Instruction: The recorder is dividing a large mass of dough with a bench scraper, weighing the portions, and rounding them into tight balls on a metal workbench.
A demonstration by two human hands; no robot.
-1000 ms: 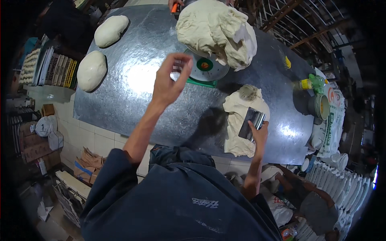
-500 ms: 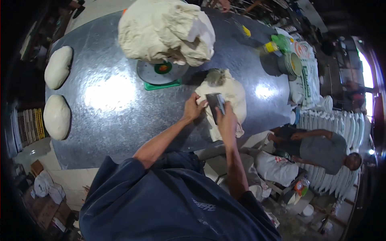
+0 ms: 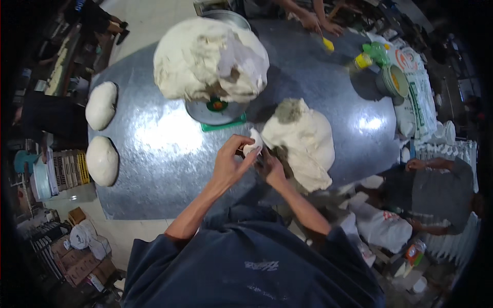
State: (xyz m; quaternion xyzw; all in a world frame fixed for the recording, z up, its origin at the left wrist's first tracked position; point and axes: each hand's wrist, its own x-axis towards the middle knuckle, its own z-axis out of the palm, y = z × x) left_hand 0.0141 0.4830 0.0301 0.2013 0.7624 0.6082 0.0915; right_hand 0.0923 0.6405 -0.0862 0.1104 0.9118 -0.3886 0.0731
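Note:
Just left of the cut dough lump, my left hand (image 3: 231, 160) is closed on a small piece of dough (image 3: 252, 143), pinched between thumb and fingers. My right hand (image 3: 270, 168) is close beside it, fingers curled round the dark dough scraper, which is mostly hidden. The cut lump of pale dough (image 3: 308, 138) sits right of my hands, with a greyish patch on top and a flap hanging toward the table's near edge. Beyond my hands, a much larger dough mass (image 3: 190, 61) rests on a scale (image 3: 222, 126) with a green base.
Two smooth dough loaves (image 3: 101, 160) lie at the left of the dark metal table (image 3: 164, 187). A bucket (image 3: 392, 82), a green-and-yellow bottle (image 3: 371, 56) and sacks stand at the right. Across the table are another person's hands (image 3: 321, 23); a seated person (image 3: 441, 187) is at right.
A small dough piece has come away into my left hand. Both hands have moved off the lump, leftward and a little nearer me. Another person's hands have come further into view across the table.

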